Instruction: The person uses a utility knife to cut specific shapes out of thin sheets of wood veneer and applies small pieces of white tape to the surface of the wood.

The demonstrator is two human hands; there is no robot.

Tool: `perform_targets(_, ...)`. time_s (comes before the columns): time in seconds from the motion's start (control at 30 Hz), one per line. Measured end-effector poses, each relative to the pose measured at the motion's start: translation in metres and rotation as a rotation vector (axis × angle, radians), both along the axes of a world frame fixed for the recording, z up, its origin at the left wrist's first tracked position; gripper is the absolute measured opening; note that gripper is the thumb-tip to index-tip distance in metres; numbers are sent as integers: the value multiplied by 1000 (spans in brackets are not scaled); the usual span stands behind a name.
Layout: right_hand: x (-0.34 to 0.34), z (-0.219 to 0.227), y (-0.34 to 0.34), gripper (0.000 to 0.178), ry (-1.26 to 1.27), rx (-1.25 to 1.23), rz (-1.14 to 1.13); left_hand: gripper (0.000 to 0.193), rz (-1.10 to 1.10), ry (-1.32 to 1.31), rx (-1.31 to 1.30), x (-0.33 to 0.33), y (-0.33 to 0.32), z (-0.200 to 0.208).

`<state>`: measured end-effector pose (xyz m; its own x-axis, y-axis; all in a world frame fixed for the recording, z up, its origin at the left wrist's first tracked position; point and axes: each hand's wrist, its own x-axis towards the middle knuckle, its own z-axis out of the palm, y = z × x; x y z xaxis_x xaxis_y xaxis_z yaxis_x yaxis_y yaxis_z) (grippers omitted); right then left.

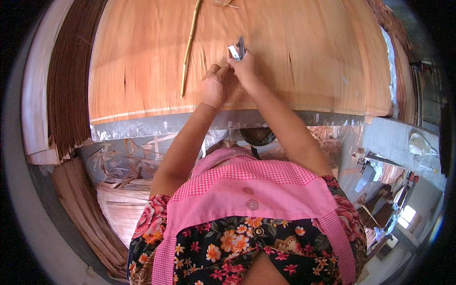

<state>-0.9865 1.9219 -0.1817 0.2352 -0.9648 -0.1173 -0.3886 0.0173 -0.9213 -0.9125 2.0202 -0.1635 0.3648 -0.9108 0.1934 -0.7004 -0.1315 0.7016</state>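
A large sheet of orange-brown wood veneer (308,57) lies before me, with several dark, narrow splits in it. My right hand (244,68) is closed round a small hand tool (241,47) with a dark, pointed metal part. A small white piece (233,51) shows beside the tool at my fingers. Just to the left, my left hand (213,87) rests on the veneer, its fingers bent and drawn together toward the right hand. Whether anything is in its fingertips is hidden. A thin bamboo stick (188,52) lies on the sheet, left of my left hand.
A grey table edge (161,127) with pale flecks runs between me and the veneer. Dark stacked veneer (71,71) stands at the left. Veneer scraps (123,159) lie below the edge. A grey ledge (396,140) is at the right, and a loose scrap (224,3) lies at the far side.
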Motion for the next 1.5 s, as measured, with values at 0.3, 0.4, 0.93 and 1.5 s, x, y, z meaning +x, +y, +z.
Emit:
perform_targets(0.3,-21,49,-1,18,3,250,120,27,-17,-517,-84,-3,2,-24)
perform_targets(0.4,-25,71,0,18,-189,219,313,30,-17,-471,-70,-2,3,-20)
perform_targets(0.93,-44,24,11,21,-85,668,153,39,-161,-470,-119,11,-6,-30)
perform_targets(1.5,-109,37,-11,14,48,403,309,44,-389,-391,49,3,24,-17)
